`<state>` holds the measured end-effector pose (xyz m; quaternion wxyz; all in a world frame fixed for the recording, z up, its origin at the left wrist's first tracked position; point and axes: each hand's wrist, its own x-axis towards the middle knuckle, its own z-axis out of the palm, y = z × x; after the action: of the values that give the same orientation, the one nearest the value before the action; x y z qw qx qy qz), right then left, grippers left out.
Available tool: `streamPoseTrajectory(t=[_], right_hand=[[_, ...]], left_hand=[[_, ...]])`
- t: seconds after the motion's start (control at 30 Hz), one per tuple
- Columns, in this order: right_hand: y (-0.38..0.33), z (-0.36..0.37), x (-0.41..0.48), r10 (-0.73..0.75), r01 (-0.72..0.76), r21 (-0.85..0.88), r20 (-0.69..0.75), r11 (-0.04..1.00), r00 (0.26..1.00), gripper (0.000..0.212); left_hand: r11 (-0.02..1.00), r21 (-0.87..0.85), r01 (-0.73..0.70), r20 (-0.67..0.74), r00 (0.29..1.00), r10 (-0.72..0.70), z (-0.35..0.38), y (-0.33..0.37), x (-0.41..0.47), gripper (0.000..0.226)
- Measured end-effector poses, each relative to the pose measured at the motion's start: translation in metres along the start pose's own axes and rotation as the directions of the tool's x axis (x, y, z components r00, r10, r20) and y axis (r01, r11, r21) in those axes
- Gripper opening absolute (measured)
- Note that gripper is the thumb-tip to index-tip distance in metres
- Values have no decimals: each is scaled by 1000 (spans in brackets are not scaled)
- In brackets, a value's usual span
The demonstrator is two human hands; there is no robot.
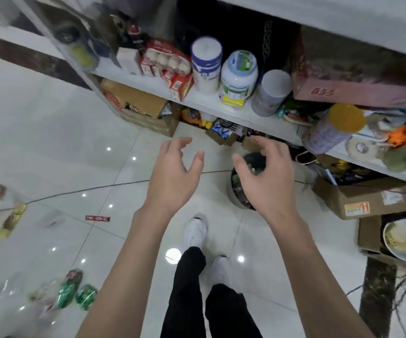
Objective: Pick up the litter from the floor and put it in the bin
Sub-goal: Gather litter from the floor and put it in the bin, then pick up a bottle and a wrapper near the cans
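Perhaps bin (233,192), half-hidden behind right hand (267,181)

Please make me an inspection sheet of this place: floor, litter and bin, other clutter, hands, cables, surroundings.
Surface: glossy white tile floor.
Job's things: red wrapper, green wrappers and yellow wrappers lie on the floor at left; bin stands by the shelves, partly behind the right hand.
Clutter: cardboard boxes on the floor at right, one holding a bowl.
Hands: left hand and right hand open, holding nothing.
Cables: perhaps one thin dark cord at lower right; unclear.
Surroundings: white shelves loaded with jars.
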<state>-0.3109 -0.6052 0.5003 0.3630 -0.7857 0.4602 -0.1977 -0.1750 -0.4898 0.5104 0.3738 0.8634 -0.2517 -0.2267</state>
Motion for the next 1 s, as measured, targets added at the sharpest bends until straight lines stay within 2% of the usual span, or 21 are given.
streamPoseTrajectory(t=[0.2,0.4,0.5,0.6,0.83,1.0], right_hand=[[-97,10,-44,-171,175,1,216,985,961,44],[-159,74,-93,-319,359,-10,434,933,843,38],[-186,122,-118,-354,425,-8,539,905,764,38],[-216,183,-147,-362,469,-9,625,883,692,38],[-273,329,-217,-399,578,32,753,816,523,38],[-279,428,-254,-416,665,56,818,745,397,40]], left_hand=[[994,-46,98,-188,977,-104,-112,-18,-74,40],[970,56,238,-326,922,-208,-187,-98,-127,39],[944,111,310,-358,899,-253,-216,-145,-144,39],[913,96,398,-398,856,-331,-249,-198,-159,38],[815,45,578,-468,733,-493,-313,-330,-193,38],[737,74,672,-497,665,-557,-332,-425,-208,36]])
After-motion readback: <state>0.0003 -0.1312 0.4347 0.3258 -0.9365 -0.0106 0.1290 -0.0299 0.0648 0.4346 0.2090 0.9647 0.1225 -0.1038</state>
